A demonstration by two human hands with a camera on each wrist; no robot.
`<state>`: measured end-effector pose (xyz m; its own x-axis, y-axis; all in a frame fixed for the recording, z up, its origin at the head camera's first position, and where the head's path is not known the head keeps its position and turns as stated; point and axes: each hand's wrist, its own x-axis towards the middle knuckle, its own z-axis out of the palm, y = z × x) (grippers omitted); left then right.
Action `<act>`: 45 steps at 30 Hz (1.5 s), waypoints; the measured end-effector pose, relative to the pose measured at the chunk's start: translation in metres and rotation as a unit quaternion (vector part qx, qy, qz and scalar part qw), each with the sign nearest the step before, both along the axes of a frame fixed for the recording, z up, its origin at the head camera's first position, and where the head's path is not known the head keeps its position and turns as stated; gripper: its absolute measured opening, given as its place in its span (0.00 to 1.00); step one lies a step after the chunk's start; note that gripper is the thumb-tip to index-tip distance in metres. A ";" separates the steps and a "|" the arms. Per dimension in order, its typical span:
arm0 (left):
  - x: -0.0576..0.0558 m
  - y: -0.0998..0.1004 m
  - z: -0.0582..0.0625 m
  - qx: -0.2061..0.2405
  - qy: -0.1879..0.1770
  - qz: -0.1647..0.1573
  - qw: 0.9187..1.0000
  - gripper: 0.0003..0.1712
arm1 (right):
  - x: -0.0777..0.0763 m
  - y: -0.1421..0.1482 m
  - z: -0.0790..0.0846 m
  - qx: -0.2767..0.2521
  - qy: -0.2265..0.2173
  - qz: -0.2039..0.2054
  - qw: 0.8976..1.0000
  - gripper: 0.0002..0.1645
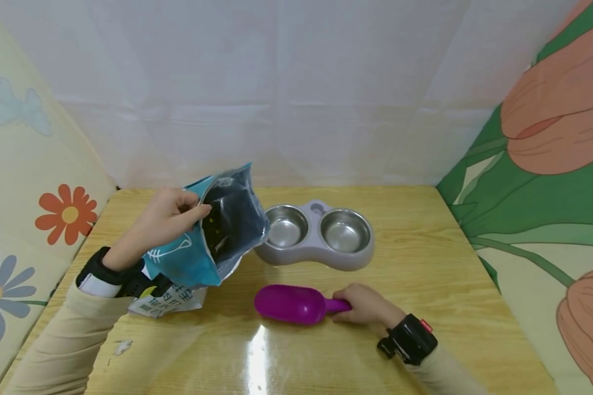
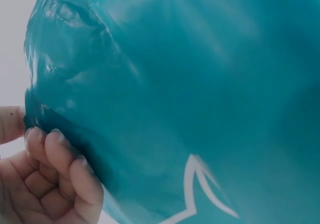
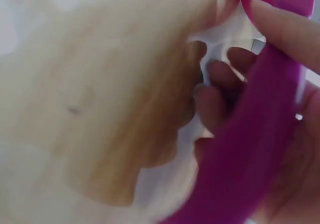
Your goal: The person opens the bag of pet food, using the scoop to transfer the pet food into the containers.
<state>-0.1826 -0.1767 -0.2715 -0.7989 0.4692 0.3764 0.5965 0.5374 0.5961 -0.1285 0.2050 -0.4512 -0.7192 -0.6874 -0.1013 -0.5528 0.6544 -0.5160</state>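
Observation:
My left hand (image 1: 170, 216) pinches the rim of a teal foil bag (image 1: 188, 260) between thumb and fingers. The bag tilts with its silver-lined mouth facing right, and small yellowish bits show on the dark inside. In the left wrist view, the thumb and curled fingers (image 2: 65, 174) grip the bag's edge. At the front, my right hand (image 1: 363, 304) holds a magenta scoop (image 1: 291, 304) by its handle, low over the table, with the bowl pointing left. The right wrist view shows the scoop's handle (image 3: 260, 119) lying across the palm, with the thumb along it.
A grey double pet feeder (image 1: 313, 255) with two steel bowls, left bowl (image 1: 286, 227) and right bowl (image 1: 345, 233), stands behind the scoop. The bag's mouth overlaps its left end. The wooden table (image 1: 425, 263) meets a white sheet at the back and printed cloths at both sides.

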 end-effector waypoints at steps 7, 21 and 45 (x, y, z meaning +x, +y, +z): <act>0.001 0.000 0.000 0.002 -0.003 0.002 1.000 0.25 | 0.007 0.008 0.011 -0.016 0.002 -0.035 0.999 0.15; 0.001 0.000 0.000 0.002 -0.005 0.001 1.000 0.24 | 0.011 0.025 0.089 -0.015 0.087 -0.050 0.995 0.09; -0.001 0.001 0.001 -0.008 -0.011 0.005 1.000 0.24 | -0.034 -0.040 0.198 0.041 0.172 0.024 0.984 0.09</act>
<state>-0.1832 -0.1760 -0.2709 -0.8119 0.4663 0.3514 0.5775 0.5530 0.6006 -0.1626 0.1652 -0.2534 -0.6875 -0.7210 0.0866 -0.7168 0.6546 -0.2400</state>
